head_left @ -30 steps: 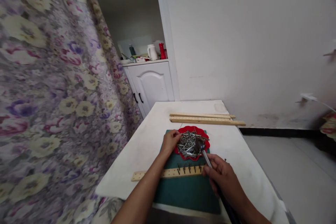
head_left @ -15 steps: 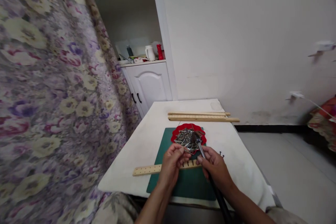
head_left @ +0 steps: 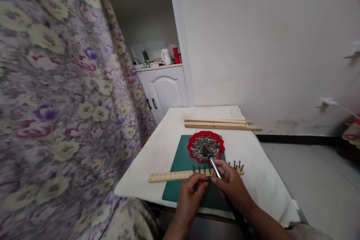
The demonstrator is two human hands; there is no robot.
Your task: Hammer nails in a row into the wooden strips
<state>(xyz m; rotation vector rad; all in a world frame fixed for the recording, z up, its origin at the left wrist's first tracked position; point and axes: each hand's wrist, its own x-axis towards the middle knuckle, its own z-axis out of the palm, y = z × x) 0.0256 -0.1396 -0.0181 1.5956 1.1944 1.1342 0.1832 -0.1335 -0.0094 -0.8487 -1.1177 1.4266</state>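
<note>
Holding the hammer (head_left: 216, 167) in our right hand (head_left: 232, 182) rn, grip wrapped firmly round the handle, head end up over the silver nails (head_left: 199, 144) (can't tell if it's touching them). Those are heaped in a red scalloped dish (head_left: 205, 134) at the far end of our green mat (head_left: 180, 157). Our left hand (head_left: 191, 193) is just beside the right, fingertips pinched together on the near side of the drilled wooden strip (head_left: 170, 176); tbh can't tell if that grip has a nail in it, too small to see. FYI the strip lies across the mat, L end sticking out over the white-covered worktop (head_left: 146, 168), holes showing along that part. Approx. mid-strip we've got a row of dark nails (head_left: 204, 169) standing up, plus a few more at the R end past our right hand. More wooden strips (head_left: 216, 124) lie side by side at the back, nr the wall (head_left: 253, 45).
</note>
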